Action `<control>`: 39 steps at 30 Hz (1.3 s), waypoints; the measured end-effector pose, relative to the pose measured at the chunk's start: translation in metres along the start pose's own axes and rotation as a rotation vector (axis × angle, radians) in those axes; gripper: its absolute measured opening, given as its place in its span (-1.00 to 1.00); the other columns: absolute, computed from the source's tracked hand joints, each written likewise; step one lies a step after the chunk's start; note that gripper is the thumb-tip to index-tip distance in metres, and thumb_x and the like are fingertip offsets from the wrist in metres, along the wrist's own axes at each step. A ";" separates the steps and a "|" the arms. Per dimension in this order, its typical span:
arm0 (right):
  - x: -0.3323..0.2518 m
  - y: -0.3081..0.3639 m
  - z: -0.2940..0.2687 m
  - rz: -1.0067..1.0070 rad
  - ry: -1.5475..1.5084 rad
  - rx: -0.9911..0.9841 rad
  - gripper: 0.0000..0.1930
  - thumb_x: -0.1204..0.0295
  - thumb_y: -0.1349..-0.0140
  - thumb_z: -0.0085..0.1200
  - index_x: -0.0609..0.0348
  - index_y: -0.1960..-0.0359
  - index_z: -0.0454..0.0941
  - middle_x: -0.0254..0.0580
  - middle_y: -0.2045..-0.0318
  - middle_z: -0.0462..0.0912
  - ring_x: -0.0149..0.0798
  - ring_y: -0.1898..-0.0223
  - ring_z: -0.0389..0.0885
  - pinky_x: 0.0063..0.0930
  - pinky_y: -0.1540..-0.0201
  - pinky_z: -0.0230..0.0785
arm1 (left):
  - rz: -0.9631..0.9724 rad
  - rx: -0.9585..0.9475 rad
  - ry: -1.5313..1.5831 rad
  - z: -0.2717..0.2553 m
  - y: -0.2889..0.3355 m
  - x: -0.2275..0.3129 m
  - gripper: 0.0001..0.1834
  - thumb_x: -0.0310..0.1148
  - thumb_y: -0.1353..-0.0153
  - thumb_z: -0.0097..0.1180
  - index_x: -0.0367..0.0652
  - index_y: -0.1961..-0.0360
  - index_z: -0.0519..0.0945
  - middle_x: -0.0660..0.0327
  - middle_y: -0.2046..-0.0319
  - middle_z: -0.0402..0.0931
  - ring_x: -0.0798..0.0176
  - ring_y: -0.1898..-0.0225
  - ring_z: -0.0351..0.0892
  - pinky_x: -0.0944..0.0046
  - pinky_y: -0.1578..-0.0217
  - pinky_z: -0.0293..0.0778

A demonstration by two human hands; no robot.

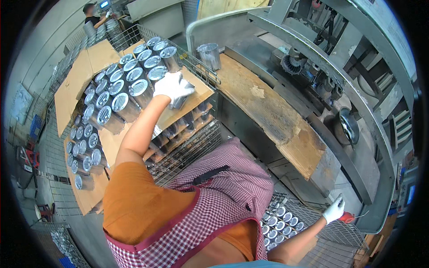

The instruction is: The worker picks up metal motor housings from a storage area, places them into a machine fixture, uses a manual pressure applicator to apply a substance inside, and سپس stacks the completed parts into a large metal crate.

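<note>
My left hand (173, 88), in a white glove, reaches to the cardboard-lined stack on the left. Its fingers close on a shiny metal cup (179, 102) at the edge of the cardboard; the glove partly hides the cup. Beside it stand rows of similar metal cups (120, 102) with striped-looking reflective tops. At the lower right my right hand (334, 210), also gloved in white, is closed around the red handle of a hooked metal tool (347, 217). The thin bent rod of the tool points right.
A worn wooden board (268, 111) lies before a machine (308, 67), with one metal cup (209, 56) at its far end. A metal bowl (346, 126) sits on the right. Below, a wire basket (337, 228) holds more cups. Another person (93, 20) works far left.
</note>
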State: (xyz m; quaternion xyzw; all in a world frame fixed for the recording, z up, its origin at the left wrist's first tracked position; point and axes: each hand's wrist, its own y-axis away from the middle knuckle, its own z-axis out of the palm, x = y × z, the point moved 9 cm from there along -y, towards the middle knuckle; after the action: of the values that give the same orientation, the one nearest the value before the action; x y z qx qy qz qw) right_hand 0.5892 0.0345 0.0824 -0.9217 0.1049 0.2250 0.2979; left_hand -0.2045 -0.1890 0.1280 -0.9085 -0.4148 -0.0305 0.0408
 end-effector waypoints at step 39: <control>-0.006 0.003 -0.003 -0.068 -0.004 0.094 -0.67 0.22 -0.17 0.13 0.32 0.50 0.59 0.13 0.61 0.54 0.04 0.59 0.46 -0.15 0.42 0.27 | 0.567 0.628 0.391 0.026 -0.028 0.264 -0.41 -0.03 -0.01 0.22 0.12 -0.11 0.47 0.06 -0.03 0.42 -0.02 -0.01 0.40 -0.05 0.02 0.27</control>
State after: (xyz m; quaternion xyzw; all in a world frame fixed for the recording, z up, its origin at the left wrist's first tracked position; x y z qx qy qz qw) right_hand 0.5835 0.0304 0.0857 -0.9093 0.0835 0.2116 0.3486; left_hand -0.0526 0.0299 0.1268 -0.9068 -0.1240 -0.0618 0.3982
